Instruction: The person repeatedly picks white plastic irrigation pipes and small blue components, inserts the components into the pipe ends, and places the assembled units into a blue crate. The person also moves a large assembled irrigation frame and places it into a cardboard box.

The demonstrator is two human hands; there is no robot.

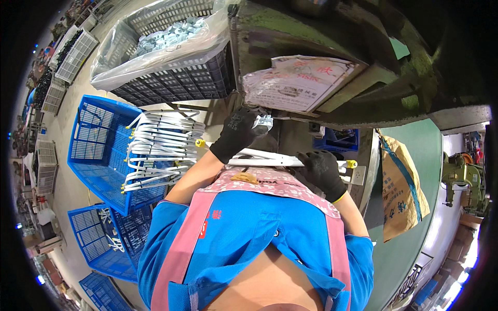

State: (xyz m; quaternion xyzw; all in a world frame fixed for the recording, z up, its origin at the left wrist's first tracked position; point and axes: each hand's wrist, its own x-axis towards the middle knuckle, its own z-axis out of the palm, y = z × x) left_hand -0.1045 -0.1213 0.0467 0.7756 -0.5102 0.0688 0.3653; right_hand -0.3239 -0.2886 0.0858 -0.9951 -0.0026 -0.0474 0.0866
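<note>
My left hand (239, 130), in a black glove, reaches under the front of a green machine (332, 31). Its fingers close on a small pale grey fitting (263, 123), which looks like the loose pieces in the bin beyond. Across my lap lies a white tube frame (254, 157) with yellow tips at its ends. My right hand (322, 172), also black-gloved, is wrapped round the frame near its right end. Where the fitting meets the machine is hidden from view.
A dark crate (171, 83) lined with clear plastic holds many grey fittings (174, 36) at the upper left. White tube frames (161, 147) are stacked over a blue crate (98, 155). A green table (415, 207) with a brown paper sack (399, 192) stands at right.
</note>
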